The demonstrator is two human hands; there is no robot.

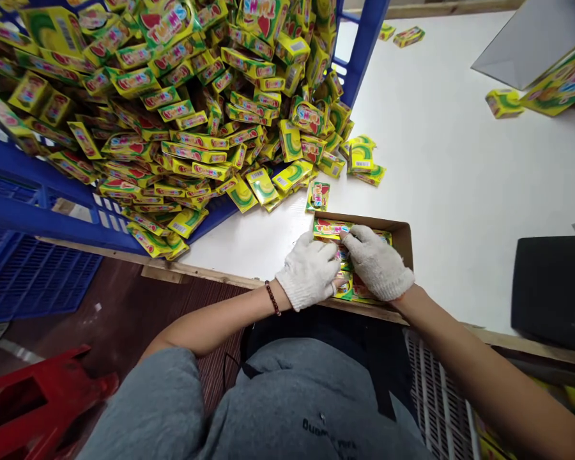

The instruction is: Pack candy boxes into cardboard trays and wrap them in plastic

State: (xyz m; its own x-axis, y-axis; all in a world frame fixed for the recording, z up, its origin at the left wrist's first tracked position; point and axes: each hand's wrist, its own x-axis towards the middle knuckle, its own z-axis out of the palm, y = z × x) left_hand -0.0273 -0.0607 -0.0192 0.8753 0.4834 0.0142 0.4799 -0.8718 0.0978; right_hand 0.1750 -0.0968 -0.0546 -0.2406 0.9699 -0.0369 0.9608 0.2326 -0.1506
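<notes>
In front of me at the table's near edge stands an open cardboard box [402, 244], partly filled with small yellow-and-green cartons [329, 228] printed with watermelon pictures. My left hand [310, 271], in a white knitted glove, reaches over the box's left side, its fingers curled onto the cartons. My right hand [378, 263], gloved alike, is inside the box with bent fingers and thumb at the cartons near its middle. The fingers of both hands meet close together there, partly hiding what they grip. A single carton [319, 195] lies just outside the box's far left corner.
A tipped blue crate [359, 57] spills a heap of cartons [196, 137] onto the white table [441, 172]. Loose cartons [363, 156] lie beyond the box. A display box [563, 80] stands far right, a black object [551, 287] nearer. A red stool [52, 396] is lower left.
</notes>
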